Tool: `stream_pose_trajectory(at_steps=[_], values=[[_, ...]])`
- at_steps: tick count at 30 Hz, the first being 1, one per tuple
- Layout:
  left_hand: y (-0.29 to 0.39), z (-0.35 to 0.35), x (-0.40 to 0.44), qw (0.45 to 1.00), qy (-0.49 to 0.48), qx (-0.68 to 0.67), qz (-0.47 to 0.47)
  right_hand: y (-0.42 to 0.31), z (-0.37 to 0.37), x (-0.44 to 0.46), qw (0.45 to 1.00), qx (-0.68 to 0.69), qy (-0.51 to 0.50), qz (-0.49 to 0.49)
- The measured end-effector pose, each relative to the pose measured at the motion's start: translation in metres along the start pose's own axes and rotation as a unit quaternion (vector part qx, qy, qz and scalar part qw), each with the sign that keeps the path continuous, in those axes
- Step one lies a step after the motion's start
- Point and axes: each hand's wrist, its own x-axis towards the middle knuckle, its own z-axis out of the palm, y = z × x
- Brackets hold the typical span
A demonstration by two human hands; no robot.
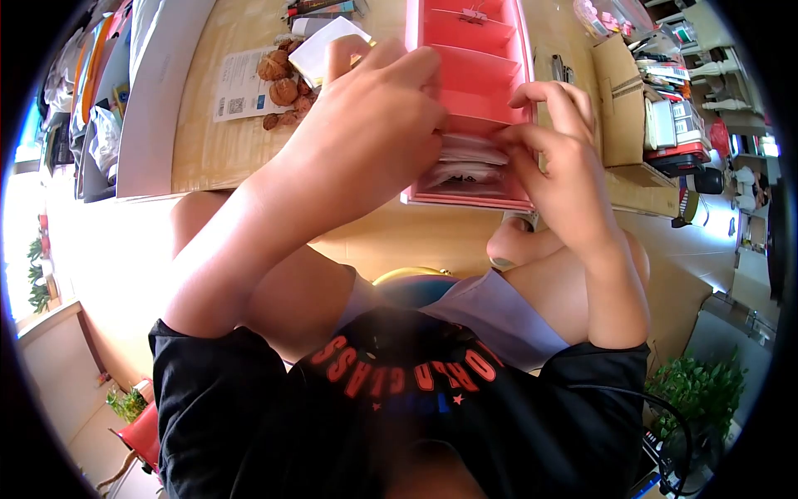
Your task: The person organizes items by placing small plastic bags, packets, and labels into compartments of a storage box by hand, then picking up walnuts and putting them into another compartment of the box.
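A pink divided box [529,58] lies lengthwise before me on the table. Its nearest compartment holds several clear plastic bags [465,162], one with small dark pieces inside. My left hand [378,116] reaches over the box's left wall with its fingers curled by the bags; the fingertips are hidden, so what they grip cannot be made out. At the right wall, my right hand [561,141] has its fingers bent but apart, some over the rim and the others touching the edge of the bags. A binder clip [474,15] sits in a far compartment.
Left of the box are walnuts [278,75], a printed card [241,83] and a white box [324,50], partly behind my left hand. A cardboard box [622,104] full of items stands at the right. The table's front edge runs just above my knees.
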Motion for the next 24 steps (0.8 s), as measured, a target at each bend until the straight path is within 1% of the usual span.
stream_pose_trajectory(at_steps=[1,4,7,8,9,10,11,12,13,15,17,19,20,21,23,24], values=[[0.0,-0.001,0.0,1.0,-0.01,0.006,-0.001,0.0,0.0,0.0,1.0,-0.009,-0.01,0.002],[-0.002,0.002,0.0,1.0,0.007,-0.027,0.001,-0.005,-0.004,0.001,0.999,-0.014,-0.046,0.005],[-0.005,0.012,-0.001,0.997,-0.002,-0.079,-0.026,-0.009,-0.008,0.005,0.997,-0.032,-0.065,-0.016],[-0.002,0.012,-0.002,0.999,0.021,-0.03,-0.01,-0.01,-0.01,0.007,0.997,-0.021,-0.069,-0.01],[0.0,0.016,-0.002,1.0,0.02,0.009,-0.014,-0.01,-0.012,0.009,0.997,-0.006,-0.073,-0.005],[0.003,0.015,-0.002,0.999,0.029,-0.01,-0.022,-0.01,-0.014,0.013,0.998,-0.013,-0.057,-0.03],[0.005,0.015,-0.002,0.998,0.04,-0.029,-0.029,-0.015,-0.015,0.018,0.999,-0.001,-0.029,-0.028],[0.005,0.016,-0.001,0.993,0.101,-0.056,-0.006,-0.018,-0.015,0.021,0.999,0.023,-0.014,-0.019],[0.002,0.014,0.0,0.988,0.124,-0.088,-0.012,-0.02,-0.015,0.024,0.999,0.042,0.002,-0.008],[-0.002,0.007,0.006,0.972,0.173,-0.158,-0.016,-0.023,-0.013,0.033,0.998,0.049,0.03,-0.04],[-0.02,0.004,0.011,0.966,0.23,-0.116,0.002,-0.023,-0.008,0.04,0.995,0.057,0.046,-0.064],[-0.039,0.006,0.011,0.962,0.218,-0.141,-0.081,-0.028,-0.003,0.049,0.992,0.052,0.056,-0.1],[-0.053,0.006,0.011,0.968,0.229,-0.081,-0.062,-0.03,-0.001,0.053,0.99,0.052,0.057,-0.116],[-0.063,0.008,0.009,0.972,0.204,-0.046,-0.11,-0.032,0.001,0.055,0.988,0.052,0.059,-0.131],[-0.078,0.01,0.006,0.975,0.194,-0.007,-0.111,-0.035,0.004,0.056,0.987,0.049,0.057,-0.14],[-0.085,0.011,0.003,0.979,0.154,-0.008,-0.132,-0.038,0.006,0.056,0.988,0.049,0.054,-0.139]])
